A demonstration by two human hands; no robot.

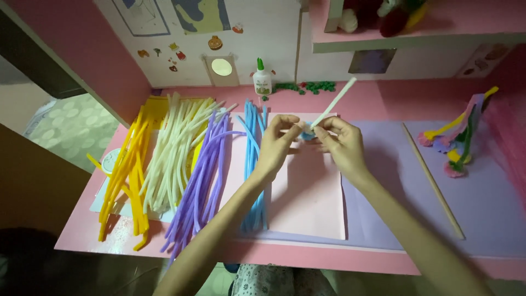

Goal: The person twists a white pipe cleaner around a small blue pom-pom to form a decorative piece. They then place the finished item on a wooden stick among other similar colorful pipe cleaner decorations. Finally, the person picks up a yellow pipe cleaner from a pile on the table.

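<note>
Above the pink sheet (pixel 307 197), each hand (pixel 276 143) (pixel 339 143) pinches a white stem (pixel 335 101), half hiding something blue, perhaps.

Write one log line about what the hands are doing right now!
left hand: pinching small blue piece | right hand: holding white pipe cleaner | nearby: blue pipe cleaners, pink paper

Fuzzy pipe cleaners (pixel 181 159) lay on matt pink paper (pixel 307 203); a bare wooden stick (pixel 433 183) and plastic glue bottle (pixel 262 79) sat nearby
</note>
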